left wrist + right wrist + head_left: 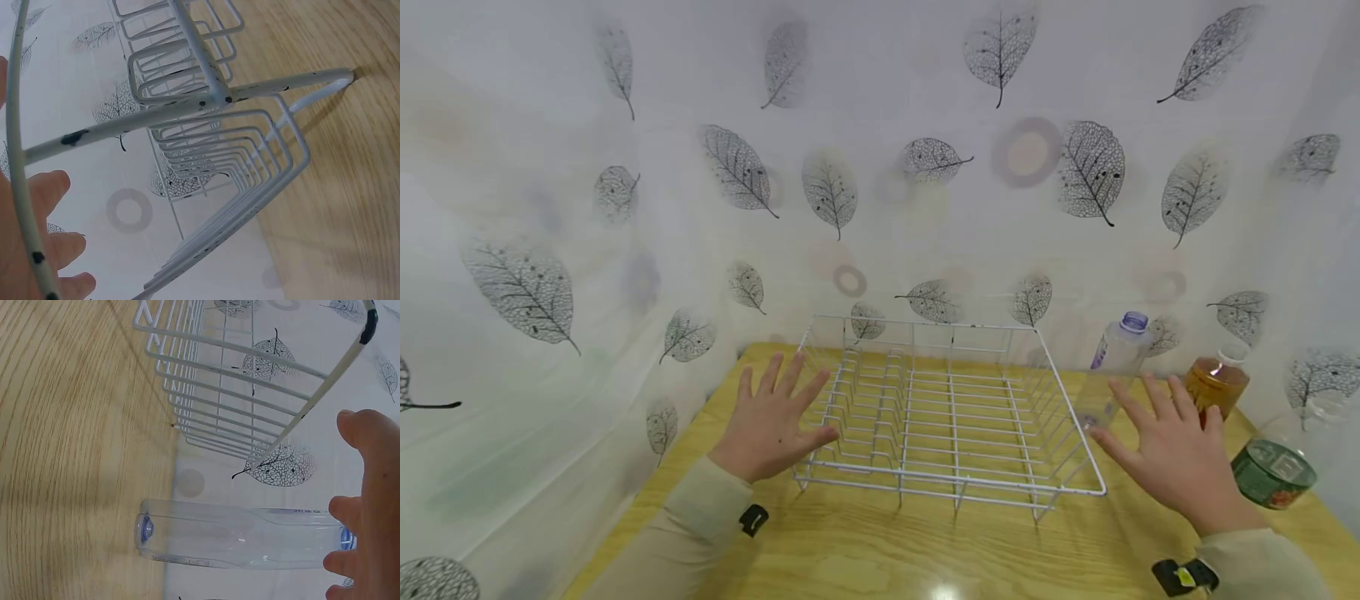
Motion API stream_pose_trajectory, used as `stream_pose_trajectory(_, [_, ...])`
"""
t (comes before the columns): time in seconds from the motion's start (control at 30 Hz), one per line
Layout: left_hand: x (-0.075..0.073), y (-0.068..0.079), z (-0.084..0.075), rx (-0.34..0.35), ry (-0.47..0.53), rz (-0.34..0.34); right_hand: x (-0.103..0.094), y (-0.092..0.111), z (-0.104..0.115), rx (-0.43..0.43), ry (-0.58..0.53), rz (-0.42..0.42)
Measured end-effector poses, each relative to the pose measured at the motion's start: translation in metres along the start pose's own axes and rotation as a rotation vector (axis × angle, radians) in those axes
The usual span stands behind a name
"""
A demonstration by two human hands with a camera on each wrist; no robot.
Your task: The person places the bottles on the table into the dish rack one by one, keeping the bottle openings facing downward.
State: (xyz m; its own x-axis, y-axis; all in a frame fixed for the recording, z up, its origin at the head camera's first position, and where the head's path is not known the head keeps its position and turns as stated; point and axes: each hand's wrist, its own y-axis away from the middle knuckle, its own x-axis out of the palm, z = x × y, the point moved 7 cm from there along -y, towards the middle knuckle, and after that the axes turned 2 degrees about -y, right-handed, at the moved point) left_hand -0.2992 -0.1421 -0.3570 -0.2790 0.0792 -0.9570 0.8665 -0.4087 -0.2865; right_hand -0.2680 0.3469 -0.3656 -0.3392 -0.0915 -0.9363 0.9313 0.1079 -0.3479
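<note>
A white wire dish rack (955,417) stands on the wooden table, its coating chipped dark in spots in the left wrist view. My left hand (775,425) is spread at the rack's left front corner, fingers straight, holding nothing. On the other side my right hand (1183,458) is spread too, beside the rack's right end and empty. Just beyond its fingers is a clear bottle (1116,367) with a purple neck, standing upright and uncapped. A bottle with amber liquid (1217,383) is partly hidden behind the right fingers.
At the far right stands a clear jar with a green label (1273,471). The wooden table (850,542) meets a white leaf-printed curtain (880,167) at the back and sides.
</note>
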Motion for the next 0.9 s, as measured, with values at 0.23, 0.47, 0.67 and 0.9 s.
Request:
stream_pose_trajectory(0.23, [0.000,0.000,0.000,0.004,0.013,-0.015,0.016,-0.008,-0.021,0.050,-0.160,0.004])
stream_pose_trajectory(0.47, [-0.001,0.002,-0.001,0.012,0.010,-0.026,0.033,-0.016,-0.039,0.168,-0.426,0.027])
stream_pose_trajectory(0.67, [-0.001,0.001,-0.002,0.017,0.009,-0.023,0.049,-0.021,-0.053,0.272,-0.554,0.068])
stream_pose_trajectory(0.9, [0.001,0.001,-0.004,0.019,0.013,-0.023,0.068,-0.031,-0.058,0.367,-0.700,0.154])
